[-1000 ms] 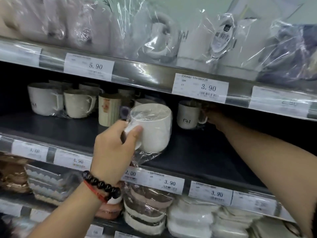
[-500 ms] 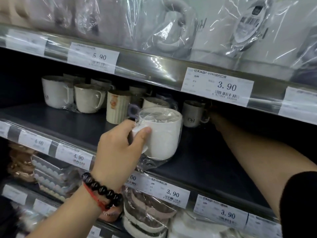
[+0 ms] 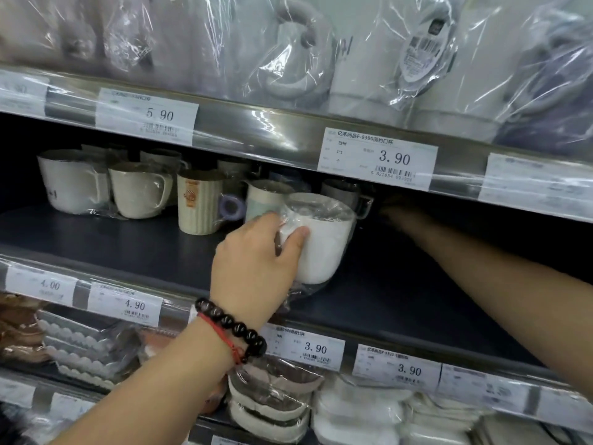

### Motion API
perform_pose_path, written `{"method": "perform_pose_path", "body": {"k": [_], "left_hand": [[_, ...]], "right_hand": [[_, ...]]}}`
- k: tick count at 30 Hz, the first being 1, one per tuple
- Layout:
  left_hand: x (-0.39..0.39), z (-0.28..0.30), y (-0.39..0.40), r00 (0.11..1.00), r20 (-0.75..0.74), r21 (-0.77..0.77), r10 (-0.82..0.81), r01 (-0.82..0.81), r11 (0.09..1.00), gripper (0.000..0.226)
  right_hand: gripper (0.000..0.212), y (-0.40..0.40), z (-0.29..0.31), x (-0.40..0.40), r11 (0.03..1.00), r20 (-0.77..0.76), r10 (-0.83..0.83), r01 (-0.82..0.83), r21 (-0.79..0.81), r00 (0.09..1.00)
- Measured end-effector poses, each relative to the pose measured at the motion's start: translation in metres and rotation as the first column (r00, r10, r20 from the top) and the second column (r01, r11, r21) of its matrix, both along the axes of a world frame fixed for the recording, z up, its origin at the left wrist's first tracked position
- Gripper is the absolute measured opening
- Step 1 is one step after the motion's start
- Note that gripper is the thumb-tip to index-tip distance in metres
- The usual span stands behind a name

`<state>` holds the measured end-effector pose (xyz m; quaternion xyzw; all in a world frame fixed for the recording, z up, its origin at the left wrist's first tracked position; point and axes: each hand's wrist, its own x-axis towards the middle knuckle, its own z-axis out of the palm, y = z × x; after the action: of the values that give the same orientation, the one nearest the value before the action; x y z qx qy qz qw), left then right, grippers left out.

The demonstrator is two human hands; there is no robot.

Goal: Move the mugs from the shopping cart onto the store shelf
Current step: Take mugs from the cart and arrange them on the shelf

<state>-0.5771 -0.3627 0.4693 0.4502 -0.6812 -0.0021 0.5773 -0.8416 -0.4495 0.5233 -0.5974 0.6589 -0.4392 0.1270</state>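
Left hand (image 3: 253, 268) gripped the plastic-wrapped white mug (image 3: 321, 242), thumb pressed on its side and fingers curled round the far side, holding it upright over the dark middle shelf (image 3: 128, 248), just in front of the pale green mug (image 3: 261, 203) in the back row. Couldn't tell if its base touched the shelf. Right hand (image 3: 396, 207) reached deep under the upper shelf edge by a dark-rimmed mug (image 3: 340, 192); too shadowed and blurred to tell its grip.

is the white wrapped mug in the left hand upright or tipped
Upright: the white mug has its plastic-covered rim on top, held by the left hand.
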Motion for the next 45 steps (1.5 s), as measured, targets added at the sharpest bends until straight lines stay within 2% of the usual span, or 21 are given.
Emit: {"method": "perform_pose_path", "body": {"k": [4,9,12,15,18,19,21,23,26,28,31,33,37,41,45], "left_hand": [[-0.033,0.005,-0.012,0.992,0.124,0.023,-0.024,0.022,1.000,0.035],[-0.056,0.003,-0.013,0.976,0.204,0.082,-0.078,0.062,0.995,0.028],[-0.061,0.006,-0.013,0.966,0.212,0.171,-0.152,0.116,0.978,0.028],[-0.064,0.009,-0.008,0.930,0.205,0.307,-0.307,0.236,0.922,0.031],[-0.065,0.011,0.002,0.832,0.211,0.447,-0.514,0.385,0.807,0.030],[-0.063,0.010,0.005,0.791,0.230,0.489,-0.567,0.410,0.770,0.030],[-0.055,0.006,0.006,0.725,0.343,0.531,-0.597,0.374,0.760,0.029],[-0.039,0.004,0.003,0.669,0.507,0.518,-0.544,0.268,0.813,0.043],[-0.008,0.004,-0.004,0.586,0.634,0.553,-0.506,0.114,0.825,0.074],[0.012,0.004,-0.010,0.506,0.692,0.591,-0.514,0.010,0.806,0.094],[0.033,0.001,-0.017,0.429,0.748,0.581,-0.507,-0.053,0.812,0.104],[0.039,-0.002,-0.018,0.414,0.762,0.565,-0.498,-0.050,0.824,0.102],[0.041,-0.006,-0.016,0.430,0.777,0.528,-0.460,-0.047,0.848,0.101],[0.042,-0.010,-0.017,0.467,0.774,0.503,-0.426,-0.046,0.863,0.102],[0.042,-0.011,-0.017,0.486,0.768,0.499,-0.417,-0.047,0.865,0.103]], "right_hand": [[0.012,0.046,-0.007,-0.001,0.993,-0.046,-0.057,0.061,0.099,0.997],[0.019,0.099,-0.014,0.013,0.997,0.019,-0.042,0.040,0.072,0.999],[0.018,0.123,-0.019,0.023,0.997,0.080,-0.033,0.027,0.069,0.996],[0.015,0.138,-0.024,0.035,0.999,0.136,0.000,-0.006,0.050,0.991],[0.007,0.142,-0.028,0.044,1.000,0.141,-0.009,0.008,0.013,0.990],[0.011,0.141,-0.029,0.045,1.000,0.123,-0.028,0.029,-0.003,0.992],[0.035,0.137,-0.030,0.047,0.997,0.083,-0.081,0.082,-0.013,0.993],[0.047,0.131,-0.031,0.049,0.990,0.013,-0.138,0.138,0.004,0.990],[0.044,0.124,-0.031,0.050,0.969,-0.180,-0.240,0.248,0.022,0.954],[0.030,0.122,-0.029,0.048,0.966,-0.253,-0.247,0.259,0.016,0.935],[0.012,0.117,-0.024,0.036,0.968,-0.299,-0.232,0.251,0.027,0.926],[0.009,0.109,-0.023,0.026,0.965,-0.335,-0.239,0.260,0.017,0.911],[0.017,0.083,-0.027,0.012,0.968,-0.400,-0.237,0.248,-0.025,0.885],[0.010,0.044,-0.030,-0.005,0.977,-0.307,-0.202,0.212,-0.001,0.930],[0.018,0.007,-0.032,-0.020,0.981,-0.244,-0.182,0.194,0.024,0.953]]}}
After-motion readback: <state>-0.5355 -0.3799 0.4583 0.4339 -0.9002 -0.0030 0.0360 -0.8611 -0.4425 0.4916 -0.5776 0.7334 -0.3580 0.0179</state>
